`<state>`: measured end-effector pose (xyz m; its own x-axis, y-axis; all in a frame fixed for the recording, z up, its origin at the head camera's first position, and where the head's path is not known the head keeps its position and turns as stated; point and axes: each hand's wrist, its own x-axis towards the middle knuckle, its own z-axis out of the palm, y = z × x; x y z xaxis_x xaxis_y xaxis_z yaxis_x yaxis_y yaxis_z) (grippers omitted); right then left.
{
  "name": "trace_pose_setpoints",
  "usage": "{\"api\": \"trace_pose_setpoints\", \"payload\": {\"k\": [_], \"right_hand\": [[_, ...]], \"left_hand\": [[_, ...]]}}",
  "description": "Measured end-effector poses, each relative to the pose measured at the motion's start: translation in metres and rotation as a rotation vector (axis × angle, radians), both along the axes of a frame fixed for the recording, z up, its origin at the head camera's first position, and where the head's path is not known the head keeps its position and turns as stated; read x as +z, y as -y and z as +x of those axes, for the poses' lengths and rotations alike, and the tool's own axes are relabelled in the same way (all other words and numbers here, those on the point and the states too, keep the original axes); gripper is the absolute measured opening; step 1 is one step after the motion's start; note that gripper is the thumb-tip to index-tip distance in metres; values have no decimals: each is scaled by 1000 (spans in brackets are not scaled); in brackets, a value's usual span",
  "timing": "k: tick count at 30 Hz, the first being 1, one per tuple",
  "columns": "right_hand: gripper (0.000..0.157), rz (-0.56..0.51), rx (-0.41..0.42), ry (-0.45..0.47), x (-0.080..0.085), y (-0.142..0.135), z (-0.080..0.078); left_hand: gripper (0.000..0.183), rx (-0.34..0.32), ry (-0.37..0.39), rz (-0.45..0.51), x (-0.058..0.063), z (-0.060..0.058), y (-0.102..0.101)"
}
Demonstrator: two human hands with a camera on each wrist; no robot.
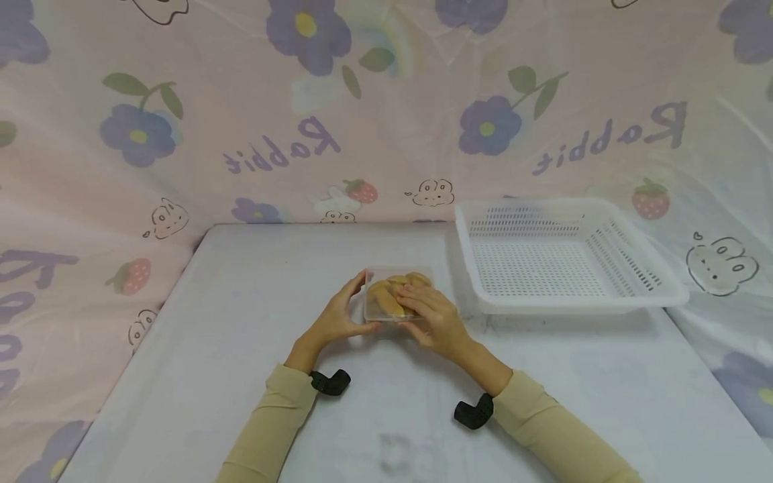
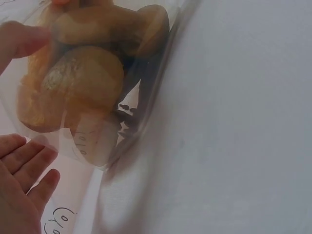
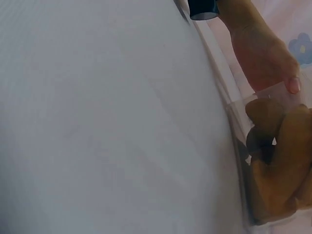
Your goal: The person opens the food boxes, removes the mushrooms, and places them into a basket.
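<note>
A clear plastic box (image 1: 368, 310) at the middle of the table is filled with brown, rounded pieces that look like bread rolls (image 1: 384, 299). My left hand (image 1: 334, 318) holds the box from its left side, fingers at the far left corner and thumb at the near edge. In the left wrist view, that thumb and the fingers span the clear wall. Over the rolls lies my right hand (image 1: 439, 324), fingertips pressing on them, its thumb by the box's near side. The right wrist view shows the rolls (image 3: 287, 165) through the wall, with the left hand (image 3: 265, 61) behind.
A white perforated plastic basket (image 1: 483, 295) stands at the back right of the white table (image 1: 253, 288). Printed cloth (image 1: 392, 134) with flowers and rabbits hangs behind and at the sides. Each wrist carries a black device (image 1: 474, 411).
</note>
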<state>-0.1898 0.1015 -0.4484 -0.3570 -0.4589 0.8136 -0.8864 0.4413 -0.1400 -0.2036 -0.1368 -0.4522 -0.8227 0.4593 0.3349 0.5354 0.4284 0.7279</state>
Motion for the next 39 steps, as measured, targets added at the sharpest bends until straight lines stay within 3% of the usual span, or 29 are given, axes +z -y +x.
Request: {"api": "trace_pose_setpoints", "payload": {"k": [3,12,21,27,30,39], "right_hand": [[44,6,-2,-1,2,1,0],[48,9,-18,49,12,1,3],[41,-25,-8,74,10,-1,-1],[40,-14,-1,51,15,-2,-4],[40,-14,-1,39,18,-2,-5],[34,-52,31,67,32,-4,-9]], "left_hand": [[102,2,12,-2,1,0,0],[103,-35,150,32,2,-2,3],[93,-56,198,74,3,-3,6],[81,-65,160,97,3,-2,7],[74,-50,156,113,2,-2,6],[67,25,259,150,1,-3,2]]}}
